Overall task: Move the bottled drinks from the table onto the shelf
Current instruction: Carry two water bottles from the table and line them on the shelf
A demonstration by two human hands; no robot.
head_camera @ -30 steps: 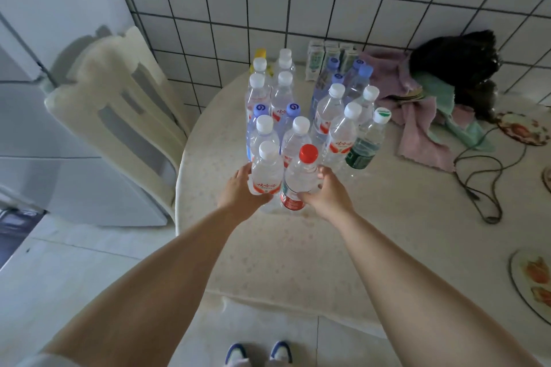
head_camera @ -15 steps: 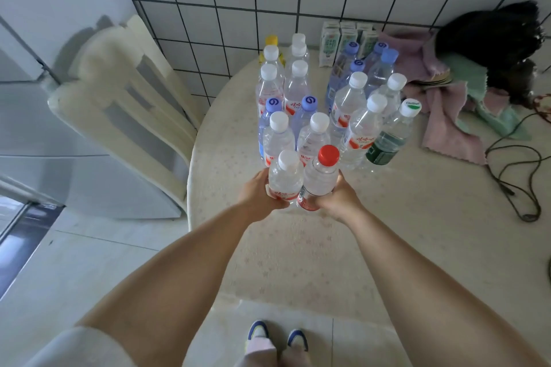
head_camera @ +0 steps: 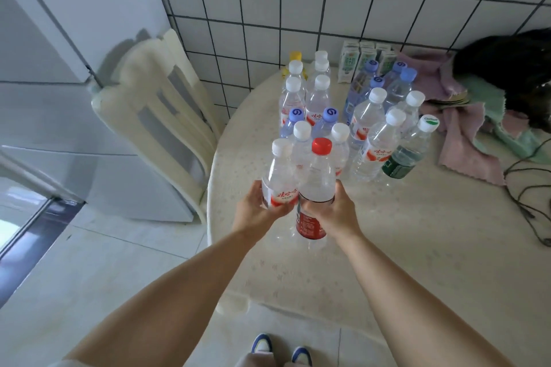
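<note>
Both bottles have come up off the table point(head_camera: 387, 247) since a moment ago, when they stood at the front of the bunch. Now the left hand point(head_camera: 256, 211) has its grip wrapped round the white-capped bottle point(head_camera: 280, 179), fingers curled over the red and white label. Right beside it, the right hand point(head_camera: 334, 214) has its grip curled round the red-capped bottle point(head_camera: 317, 185), which has a dark red label low down. These two bottles touch each other and tilt a little away from the person. They hang above the near part of the round, pale table.

Behind them the other bottles point(head_camera: 372, 128) stand close together on the table. Most have white caps, some have blue caps, one has a yellow cap point(head_camera: 295, 56) and one has a green label point(head_camera: 399, 164). Small drink cartons point(head_camera: 362, 61) stand at the back, against the tiled wall point(head_camera: 298, 3). Pink and green cloths point(head_camera: 471, 140) lie on the right, next to a black cable point(head_camera: 524, 202). A cream chair point(head_camera: 155, 116) leans near the table on the left. Down below, the person's blue and white shoes point(head_camera: 280, 348) show on the floor.
</note>
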